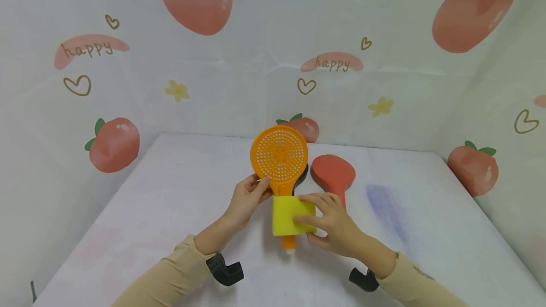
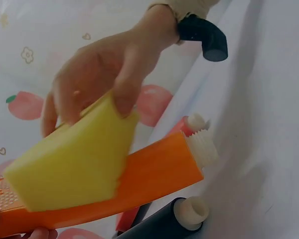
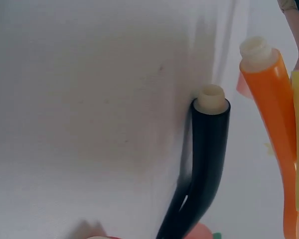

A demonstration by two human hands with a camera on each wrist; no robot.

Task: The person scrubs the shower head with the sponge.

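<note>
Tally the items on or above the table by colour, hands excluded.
Orange: 1, the perforated strainer held by the left hand.
Yellow: 1, the sponge gripped by the right hand.
Red: 1, the spoon.
Black: 1, the utensil.
Total: 4.

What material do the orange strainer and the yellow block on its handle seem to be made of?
The orange strainer looks like moulded plastic: smooth, slightly glossy, with even round holes and a whitish threaded handle end. The yellow sponge, pinched by the right hand, looks like soft foam: matt, finely porous surface. The left hand holds the strainer's neck.
</note>
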